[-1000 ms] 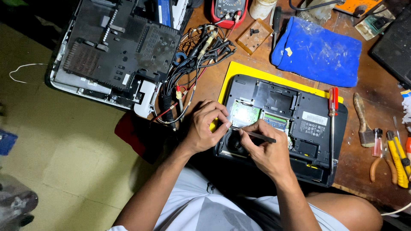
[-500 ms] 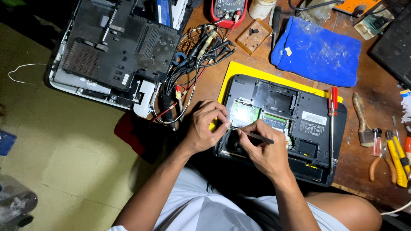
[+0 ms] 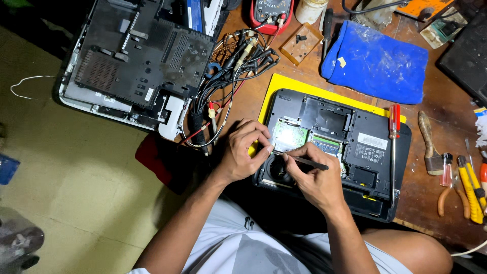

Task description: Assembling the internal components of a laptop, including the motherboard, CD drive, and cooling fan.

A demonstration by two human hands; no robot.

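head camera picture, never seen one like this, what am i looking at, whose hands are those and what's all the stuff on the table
The camera sits on a person's head and looks down, so the two bare hands are that person's own. Both work over an opened black laptop, turned underside up on a yellow mat on a wooden table. The right hand holds a thin dark tool, its tip near the left hand, which rests on the laptop's edge. A red-handled screwdriver lies on the laptop. Around it: a blue cloth, tangled cables, another opened laptop, and pliers.
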